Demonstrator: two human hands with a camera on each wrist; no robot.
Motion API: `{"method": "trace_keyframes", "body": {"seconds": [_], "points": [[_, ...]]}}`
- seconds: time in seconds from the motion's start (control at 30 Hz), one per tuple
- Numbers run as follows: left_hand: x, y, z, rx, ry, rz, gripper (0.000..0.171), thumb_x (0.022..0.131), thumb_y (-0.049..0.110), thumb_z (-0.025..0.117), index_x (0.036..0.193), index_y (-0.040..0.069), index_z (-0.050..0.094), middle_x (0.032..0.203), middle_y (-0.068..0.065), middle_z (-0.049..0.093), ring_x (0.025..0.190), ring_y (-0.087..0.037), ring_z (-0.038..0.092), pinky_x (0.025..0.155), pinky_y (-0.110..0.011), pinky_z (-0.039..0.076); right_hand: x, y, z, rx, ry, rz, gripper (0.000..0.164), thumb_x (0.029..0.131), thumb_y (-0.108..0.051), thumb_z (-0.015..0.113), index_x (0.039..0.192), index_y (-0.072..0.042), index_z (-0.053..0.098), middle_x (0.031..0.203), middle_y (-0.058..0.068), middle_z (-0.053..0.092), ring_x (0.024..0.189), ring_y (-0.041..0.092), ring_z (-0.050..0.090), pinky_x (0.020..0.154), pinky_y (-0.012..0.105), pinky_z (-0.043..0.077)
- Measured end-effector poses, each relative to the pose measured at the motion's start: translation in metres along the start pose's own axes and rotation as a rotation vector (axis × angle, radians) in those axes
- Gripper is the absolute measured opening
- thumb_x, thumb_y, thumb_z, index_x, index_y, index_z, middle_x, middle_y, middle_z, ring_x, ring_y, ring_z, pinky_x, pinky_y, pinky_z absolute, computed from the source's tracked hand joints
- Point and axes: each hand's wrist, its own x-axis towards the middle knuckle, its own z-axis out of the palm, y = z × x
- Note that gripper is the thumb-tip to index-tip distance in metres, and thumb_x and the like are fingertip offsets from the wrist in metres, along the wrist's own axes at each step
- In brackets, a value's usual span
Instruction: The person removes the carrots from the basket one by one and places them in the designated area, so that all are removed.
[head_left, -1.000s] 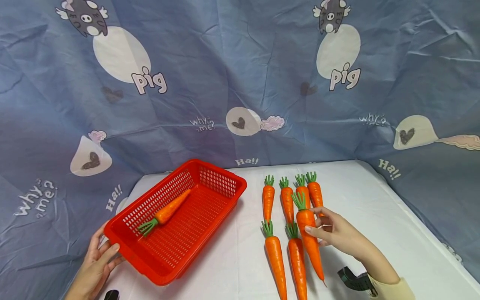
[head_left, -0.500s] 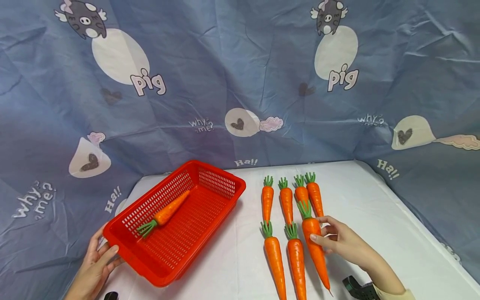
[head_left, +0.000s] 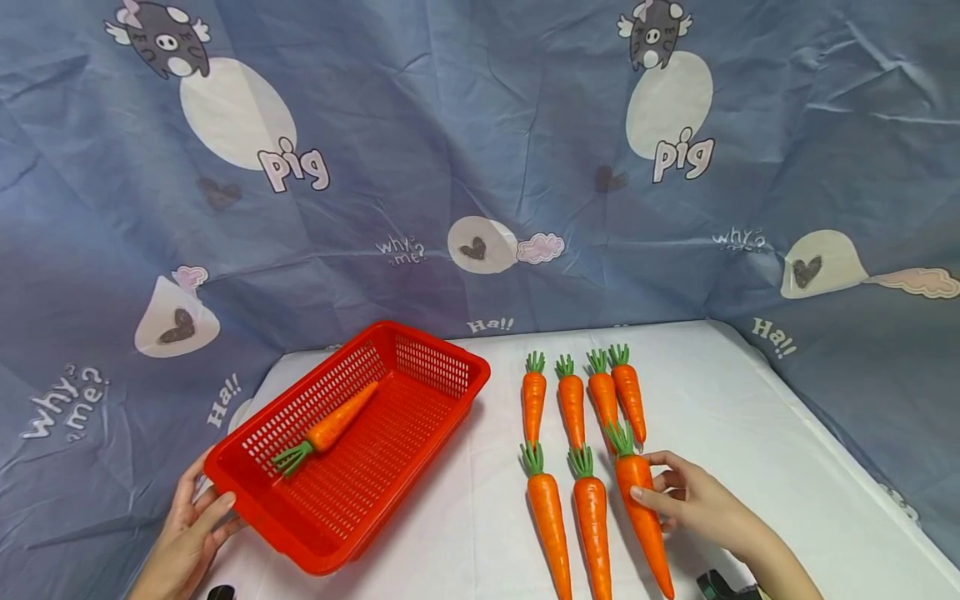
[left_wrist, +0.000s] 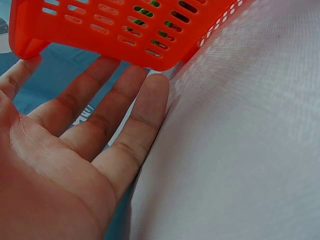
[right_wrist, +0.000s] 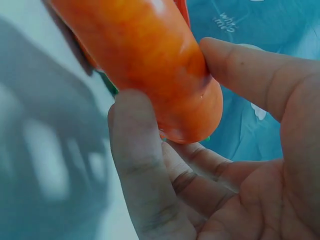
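In the head view my left hand holds the near left corner of a red plastic basket, thumb at the rim. Its other fingers reach under the perforated wall in the left wrist view. One carrot with a green top lies inside. My right hand pinches another carrot by its thick upper part, thumb on the near side. The right wrist view shows the orange body between thumb and fingers. This carrot slants, its tip toward the front; a shadow shows beside it in the right wrist view.
On the white table several carrots lie in two rows, such as a back-row carrot and a front-row carrot. Blue printed cloth hangs behind. A small black object shows at the lower left edge.
My right hand has moved toward the front and slightly right with the carrot, uncovering more of the back row. The left hand and basket keep their place.
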Motion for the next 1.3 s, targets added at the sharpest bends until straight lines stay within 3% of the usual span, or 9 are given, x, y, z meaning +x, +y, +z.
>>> {"method": "trace_keyframes", "body": {"seconds": [0.3, 0.83, 1.3], "points": [[0.001, 0.002, 0.0, 0.027, 0.037, -0.063, 0.065, 0.113, 0.01, 0.05, 0.158, 0.046, 0.018, 0.123, 0.028, 0.065, 0.101, -0.003, 0.071, 0.081, -0.027, 0.065, -0.008, 0.011, 0.002, -0.017, -0.014, 0.018, 0.07, 0.1, -0.03, 0.077, 0.146, 0.011, 0.044, 0.093, 0.008, 0.067, 0.078, 0.02, 0.065, 0.066, 0.031, 0.06], [0.001, 0.0, -0.002, -0.007, -0.009, -0.012, 0.066, 0.113, 0.004, 0.048, 0.157, 0.044, 0.022, 0.125, 0.025, 0.067, 0.103, -0.002, 0.071, 0.079, -0.029, 0.065, -0.011, 0.018, 0.008, -0.066, 0.01, 0.121, 0.066, 0.1, -0.034, 0.077, 0.143, 0.008, 0.05, 0.094, 0.006, 0.067, 0.081, 0.02, 0.064, 0.068, 0.032, 0.06], [0.002, 0.0, -0.003, 0.026, 0.013, -0.051, 0.069, 0.113, 0.007, 0.049, 0.159, 0.047, 0.017, 0.123, 0.028, 0.066, 0.102, -0.001, 0.07, 0.079, -0.028, 0.065, -0.016, 0.014, 0.017, -0.071, 0.007, 0.148, 0.065, 0.098, -0.037, 0.079, 0.14, 0.006, 0.053, 0.094, 0.005, 0.066, 0.082, 0.019, 0.064, 0.069, 0.035, 0.062]]}}
